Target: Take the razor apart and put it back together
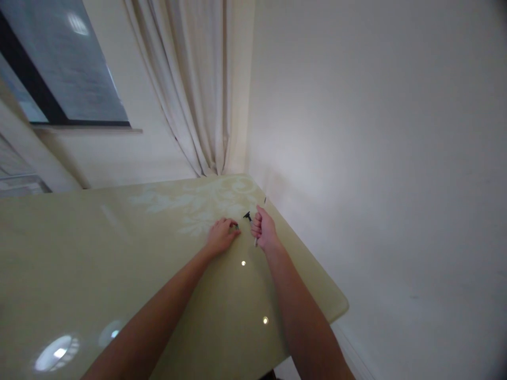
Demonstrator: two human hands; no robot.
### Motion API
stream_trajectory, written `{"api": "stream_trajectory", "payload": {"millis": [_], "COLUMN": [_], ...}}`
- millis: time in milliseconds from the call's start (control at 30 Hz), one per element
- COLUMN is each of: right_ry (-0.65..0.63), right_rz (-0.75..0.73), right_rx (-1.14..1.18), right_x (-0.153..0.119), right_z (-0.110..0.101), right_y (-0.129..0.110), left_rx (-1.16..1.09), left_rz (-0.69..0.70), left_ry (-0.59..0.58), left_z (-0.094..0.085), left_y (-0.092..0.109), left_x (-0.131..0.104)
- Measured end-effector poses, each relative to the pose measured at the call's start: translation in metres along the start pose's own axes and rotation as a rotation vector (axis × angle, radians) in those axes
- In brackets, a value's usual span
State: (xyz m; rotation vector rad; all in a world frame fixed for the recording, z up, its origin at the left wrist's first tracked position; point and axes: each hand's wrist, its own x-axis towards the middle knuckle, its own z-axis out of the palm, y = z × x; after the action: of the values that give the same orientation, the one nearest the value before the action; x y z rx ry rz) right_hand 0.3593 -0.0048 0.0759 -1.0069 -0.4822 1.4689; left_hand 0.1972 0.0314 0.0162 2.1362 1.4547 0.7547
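My right hand (264, 229) is closed round the handle of a razor (247, 216). Its black T-shaped head sticks out on the left of my fist, and the pale lower end of the handle shows below. To the left, my left hand (222, 236) pinches a small dark piece (237, 227) between thumb and fingers; it is too small to tell what kind of thing it is. A short gap separates this piece from the razor head. Both hands are over the far right part of a glossy, pale greenish table (190, 306), the left one low against its surface.
White wall (376, 158) runs along the table's right edge. Behind the far edge hang cream curtains (198, 79), with a dark-framed window (91, 63) to the left. A small dark mark (265, 200) shows beyond my right hand. Lamp reflections lie on the tabletop.
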Motion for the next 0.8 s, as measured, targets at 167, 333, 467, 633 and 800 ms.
{"api": "stream_trajectory", "payload": {"millis": [167,333,467,633,800], "right_ry": [-0.094,-0.313,-0.436,-0.454,-0.435], "right_rz": [0.056,0.081,0.032,0.083,0.082], "right_rx": [-0.145,-0.322,-0.354,-0.286,-0.233], "right_x": [-0.012,-0.037,-0.057,-0.062,-0.061], "right_z": [0.019,0.043,0.054,0.053,0.050], "right_y": [0.021,0.046,0.057,0.062,0.062], "left_rx": [-0.149,-0.193,-0.069,0.064,0.119], "left_rz": [0.041,0.102,0.214,0.307,0.302], "left_ry": [0.072,0.343,0.443,0.375,0.320], "left_z": [-0.030,-0.082,-0.115,-0.123,-0.120], "left_y": [-0.019,-0.027,-0.014,0.002,0.005], "left_x": [-0.036,-0.085,-0.102,-0.106,-0.109]}}
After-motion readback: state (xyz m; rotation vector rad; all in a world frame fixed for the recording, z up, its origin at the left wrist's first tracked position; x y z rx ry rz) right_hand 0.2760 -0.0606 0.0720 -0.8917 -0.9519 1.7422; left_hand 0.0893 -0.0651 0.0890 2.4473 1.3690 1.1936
